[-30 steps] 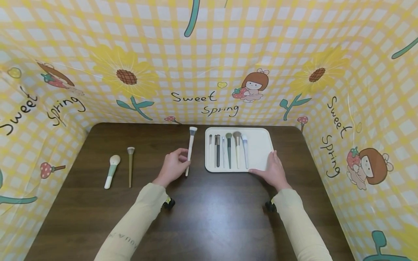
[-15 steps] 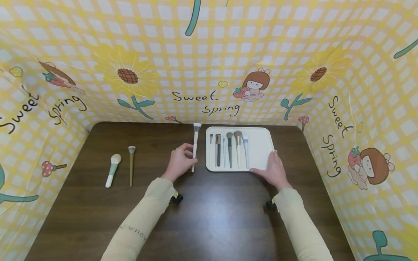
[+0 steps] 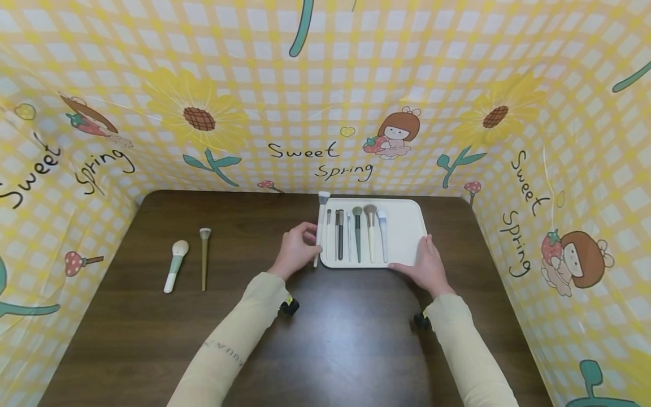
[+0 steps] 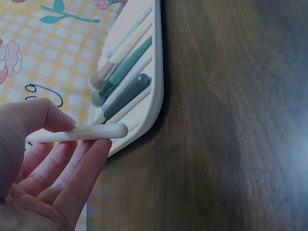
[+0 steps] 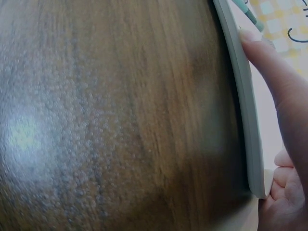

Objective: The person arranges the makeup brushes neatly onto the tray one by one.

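My left hand pinches a makeup brush by its white handle, between thumb and fingertips. Flat white-and-grey bristles of that brush point away from me, and in the head view it overlaps the left rim of a white tray. Several makeup brushes lie side by side in the tray, among them a dark green brush, a cream brush with brown bristles and a white-blue brush. At the tray's front right corner my right hand holds it, thumb on the front rim and fingers along the right side.
To the left on the dark wooden table lie a green-and-white brush with a fluffy head and an olive-handled brush. A yellow checked cloth rises behind the table and along both sides.
The left hand has carried the white-handled brush rightward across the table to the tray's left edge. The right hand and the tray have stayed in place.
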The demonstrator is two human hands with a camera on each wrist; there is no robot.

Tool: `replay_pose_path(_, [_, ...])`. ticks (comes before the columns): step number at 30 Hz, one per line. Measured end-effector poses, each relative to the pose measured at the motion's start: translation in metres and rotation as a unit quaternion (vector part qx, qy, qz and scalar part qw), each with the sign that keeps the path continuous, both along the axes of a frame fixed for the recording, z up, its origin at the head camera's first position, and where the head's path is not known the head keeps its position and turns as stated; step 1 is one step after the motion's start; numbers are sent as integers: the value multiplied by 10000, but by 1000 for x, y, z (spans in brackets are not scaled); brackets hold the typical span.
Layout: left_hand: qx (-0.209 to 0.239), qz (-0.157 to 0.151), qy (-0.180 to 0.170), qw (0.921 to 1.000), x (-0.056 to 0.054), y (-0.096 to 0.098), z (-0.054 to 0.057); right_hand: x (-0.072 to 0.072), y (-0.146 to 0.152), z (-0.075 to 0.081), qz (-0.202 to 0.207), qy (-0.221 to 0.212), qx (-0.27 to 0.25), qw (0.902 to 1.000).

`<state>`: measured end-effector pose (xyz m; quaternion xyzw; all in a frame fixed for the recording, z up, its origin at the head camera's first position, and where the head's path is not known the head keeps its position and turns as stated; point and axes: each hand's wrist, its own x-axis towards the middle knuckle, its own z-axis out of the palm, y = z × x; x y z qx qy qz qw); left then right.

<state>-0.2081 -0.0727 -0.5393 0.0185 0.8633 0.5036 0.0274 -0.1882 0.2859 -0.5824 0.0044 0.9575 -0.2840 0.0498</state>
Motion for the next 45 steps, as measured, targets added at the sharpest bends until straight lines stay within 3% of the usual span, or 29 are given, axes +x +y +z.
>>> replay_pose_path(6, [121,-107,-80,9998,0,14,0,-1,0,-1,-5,-16,14,10000])
replay_pose_path(23, [-74,-562,-8,9984,-3,60,-5,-1,1,-4,24,46,18,10000])
replay_pose_path(30, [171,-524,-116,9984,-6,79,-7,-1,2,-5,7,107,5,9999])
replay_pose_path(38, [783,-366,-373,9956,-7,100,-3,-1,1,-5,7,146,-40,9999])
replay_pose_path(45, [1057,-208,-677,9919,-10,115,4,-2,1,-5,1,143,0,9999])
